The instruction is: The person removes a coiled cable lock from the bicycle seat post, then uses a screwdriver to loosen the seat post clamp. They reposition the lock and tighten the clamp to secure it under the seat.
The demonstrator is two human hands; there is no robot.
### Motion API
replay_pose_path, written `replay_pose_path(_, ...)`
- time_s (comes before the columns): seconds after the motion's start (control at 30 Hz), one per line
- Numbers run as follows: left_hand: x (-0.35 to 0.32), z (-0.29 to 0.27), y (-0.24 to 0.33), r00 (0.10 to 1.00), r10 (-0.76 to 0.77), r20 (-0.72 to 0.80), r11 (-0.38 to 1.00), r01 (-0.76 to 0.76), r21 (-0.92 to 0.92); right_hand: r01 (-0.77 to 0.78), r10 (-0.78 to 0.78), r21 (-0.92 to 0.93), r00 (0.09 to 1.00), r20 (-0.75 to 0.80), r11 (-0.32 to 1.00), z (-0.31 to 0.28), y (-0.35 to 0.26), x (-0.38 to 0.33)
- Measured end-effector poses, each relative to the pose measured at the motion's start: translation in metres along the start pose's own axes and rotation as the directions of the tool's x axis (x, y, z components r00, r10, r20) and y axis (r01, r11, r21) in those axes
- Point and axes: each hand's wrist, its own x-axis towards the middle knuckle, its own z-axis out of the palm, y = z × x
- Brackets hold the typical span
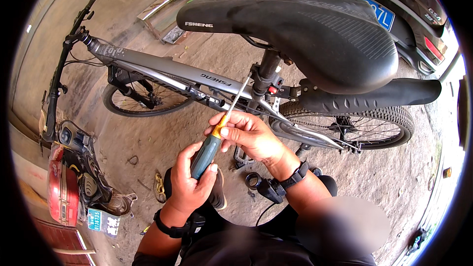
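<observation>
- Where the concrete floor lies bare under the frame, open room shows between a red scooter at the left edge, with its small blue-green plate, and the bicycle.
- Left hand: grip clenched on the screwdriver handle.
- Right hand: fingers pinch its yellow collar, tip near the seat post.
- Car with a blue plate crowds the upper right.

Matt saddle (glossy screwdriver handle)
</observation>
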Motion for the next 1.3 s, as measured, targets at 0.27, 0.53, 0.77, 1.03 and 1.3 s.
replay_pose_path(0.27, -0.001, -0.001, -0.002, 0.998, 0.056, -0.01, 0.99, -0.054, 0.133, -0.008, 0.007, 0.032, 1.0, 0.009, 0.999, 0.001, -0.002, -0.001)
replay_pose_path(0.53, -0.001, 0.0, 0.001, 0.996, 0.083, -0.033, 0.98, -0.075, 0.184, -0.02, 0.019, 0.05, 1.0, 0.02, 0.999, 0.001, -0.004, -0.001)
replay_pose_path(0.77, 0.011, 0.002, 0.007, 0.925, 0.379, -0.015, 0.831, -0.333, 0.445, 0.013, -0.029, 0.198, 0.996, 0.08, 0.98, -0.004, 0.003, 0.0)
replay_pose_path(1.03, 0.009, 0.004, 0.01, 0.881, 0.473, 0.007, 0.716, -0.389, 0.58, 0.031, -0.053, 0.285, 0.996, 0.069, 0.958, -0.003, 0.002, 0.001)
replay_pose_path(1.3, 0.013, 0.004, 0.017, 0.906, 0.423, 0.028, 0.792, -0.385, 0.475, 0.034, -0.048, 0.276, 0.998, 0.045, 0.961, -0.007, 0.003, 0.001)
